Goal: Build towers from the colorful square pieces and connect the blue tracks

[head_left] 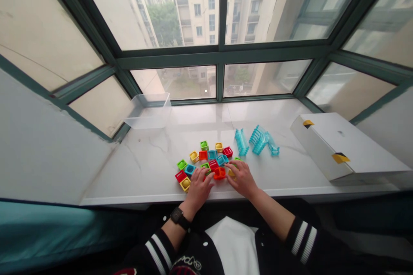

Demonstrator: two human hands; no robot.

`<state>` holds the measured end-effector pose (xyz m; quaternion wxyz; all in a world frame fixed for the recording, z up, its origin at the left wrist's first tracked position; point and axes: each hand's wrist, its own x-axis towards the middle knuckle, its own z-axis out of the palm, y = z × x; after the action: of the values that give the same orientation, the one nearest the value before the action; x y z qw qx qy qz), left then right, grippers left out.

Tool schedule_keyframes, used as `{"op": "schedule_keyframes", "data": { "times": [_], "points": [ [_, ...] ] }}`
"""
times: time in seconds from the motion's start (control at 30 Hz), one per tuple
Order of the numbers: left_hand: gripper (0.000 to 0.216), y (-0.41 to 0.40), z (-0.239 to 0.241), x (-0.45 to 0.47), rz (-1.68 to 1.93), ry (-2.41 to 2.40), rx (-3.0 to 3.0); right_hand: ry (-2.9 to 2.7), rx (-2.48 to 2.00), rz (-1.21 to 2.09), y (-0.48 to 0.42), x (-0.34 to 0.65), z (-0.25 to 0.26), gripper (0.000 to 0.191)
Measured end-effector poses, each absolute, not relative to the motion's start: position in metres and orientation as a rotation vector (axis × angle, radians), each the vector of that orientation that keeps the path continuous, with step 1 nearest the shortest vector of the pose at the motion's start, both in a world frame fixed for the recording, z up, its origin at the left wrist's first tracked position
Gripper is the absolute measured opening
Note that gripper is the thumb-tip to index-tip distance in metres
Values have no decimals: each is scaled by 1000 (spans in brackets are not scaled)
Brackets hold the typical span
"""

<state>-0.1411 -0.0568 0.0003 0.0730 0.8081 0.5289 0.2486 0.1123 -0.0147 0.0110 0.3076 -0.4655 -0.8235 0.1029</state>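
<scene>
Several toy blocks in red, yellow, green, blue and orange lie in a loose cluster near the front of the white sill. My left hand [199, 187] rests over the cluster's near side, fingers spread beside a green block [205, 167] and a blue block [190, 169]. Opposite it, my right hand [242, 179] reaches in from the right with its fingers apart, partly covering a yellow block [231, 173]. Between the two hands sits an orange block [220, 173], with a red block [213, 165] just behind it. What lies under the palms is hidden.
Translucent blue track pieces [259, 139] lie right of the blocks. A clear plastic bin [148, 116] stands at the back left of the marble-look sill [129, 180]. On the right is a white box [348, 146] with yellow-black stickers. Green-framed windows rise behind.
</scene>
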Motion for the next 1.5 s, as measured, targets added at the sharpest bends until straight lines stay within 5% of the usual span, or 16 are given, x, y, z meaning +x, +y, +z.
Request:
{"op": "schedule_keyframes", "data": {
  "times": [0.23,0.4,0.83,1.13,1.5],
  "points": [
    [53,-53,4,-176,813,2198,2034,-2150,-1348,232,-7,100,-16,65],
    [56,-37,-17,-187,880,2102,2048,-2125,-1211,309,8,74,-30,68],
    [45,-17,-22,-210,980,1985,2180,-2026,-1246,447,52,62,-35,66],
    [34,-8,-10,-224,938,1849,2227,-2082,-1179,553,64,55,-23,37],
    [45,2,-19,-229,960,1928,2160,-2210,-1182,479,62,50,-7,42]
  ]
}}
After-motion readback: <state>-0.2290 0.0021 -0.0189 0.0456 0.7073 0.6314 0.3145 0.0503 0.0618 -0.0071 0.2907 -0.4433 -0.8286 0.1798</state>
